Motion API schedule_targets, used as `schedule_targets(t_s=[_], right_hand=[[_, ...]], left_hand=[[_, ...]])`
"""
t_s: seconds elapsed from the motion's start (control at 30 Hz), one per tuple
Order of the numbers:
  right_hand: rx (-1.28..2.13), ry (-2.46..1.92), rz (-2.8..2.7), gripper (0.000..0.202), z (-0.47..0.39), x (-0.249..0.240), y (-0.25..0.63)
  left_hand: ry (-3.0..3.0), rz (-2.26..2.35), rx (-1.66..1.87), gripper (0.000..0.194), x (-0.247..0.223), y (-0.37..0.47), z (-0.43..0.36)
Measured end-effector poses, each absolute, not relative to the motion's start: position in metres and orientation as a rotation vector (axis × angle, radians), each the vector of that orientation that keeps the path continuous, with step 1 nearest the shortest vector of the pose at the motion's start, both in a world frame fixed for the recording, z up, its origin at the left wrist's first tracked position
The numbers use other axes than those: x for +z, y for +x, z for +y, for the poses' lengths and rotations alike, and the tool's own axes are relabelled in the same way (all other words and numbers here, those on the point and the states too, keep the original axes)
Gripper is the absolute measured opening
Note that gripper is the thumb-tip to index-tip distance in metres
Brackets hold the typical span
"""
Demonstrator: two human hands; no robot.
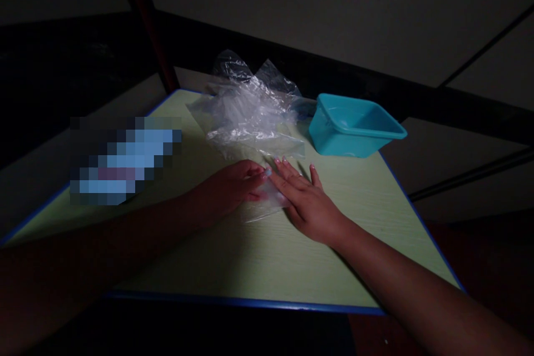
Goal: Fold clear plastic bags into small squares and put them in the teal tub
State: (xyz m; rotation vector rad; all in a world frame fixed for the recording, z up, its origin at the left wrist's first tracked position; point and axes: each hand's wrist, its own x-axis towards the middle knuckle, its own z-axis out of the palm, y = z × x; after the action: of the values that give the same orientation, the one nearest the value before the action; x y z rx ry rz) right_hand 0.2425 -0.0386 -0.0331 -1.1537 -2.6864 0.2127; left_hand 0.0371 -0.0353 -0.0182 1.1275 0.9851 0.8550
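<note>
A small clear plastic bag (pixel 267 208) lies flat near the middle of the pale green table (pixel 233 267). My left hand (pixel 236 186) has its fingers curled at the bag's upper left, thumb and fingertips pinching it. Over the bag's right side, my right hand (pixel 306 200) rests palm down with fingers stretched out and little finger apart. Both hands' fingertips nearly meet. Just beyond them sits a loose heap of crinkled clear plastic bags (pixel 250 111).
A turquoise plastic basin (pixel 346 142) stands at the table's back right corner. On the left side lies a blurred-out light blue object (pixel 133 161) that I cannot make out. A blue edge strip (pixel 250 302) borders the table, and a wall (pixel 334 16) rises behind it.
</note>
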Motion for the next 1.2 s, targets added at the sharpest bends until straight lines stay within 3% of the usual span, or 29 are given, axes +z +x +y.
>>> schedule_targets(t_s=[0.33,0.63,0.97,1.2], right_hand=[[0.2,-1.109,-2.712,0.064,-0.037,-0.035,0.241],[0.246,-1.101,-2.68,0.068,-0.038,-0.034,0.24],[0.31,-1.261,-2.5,0.073,-0.033,-0.032,0.25],[0.31,-1.129,-2.622,0.07,-0.033,-0.034,0.25]], left_hand=[[1.013,0.976,0.937,0.038,-0.024,0.036,-0.032],[1.212,1.214,0.83,0.032,-0.017,0.034,-0.03],[1.287,1.148,0.805,0.028,-0.017,0.03,-0.03],[1.479,1.166,0.737,0.029,-0.01,0.028,-0.032]])
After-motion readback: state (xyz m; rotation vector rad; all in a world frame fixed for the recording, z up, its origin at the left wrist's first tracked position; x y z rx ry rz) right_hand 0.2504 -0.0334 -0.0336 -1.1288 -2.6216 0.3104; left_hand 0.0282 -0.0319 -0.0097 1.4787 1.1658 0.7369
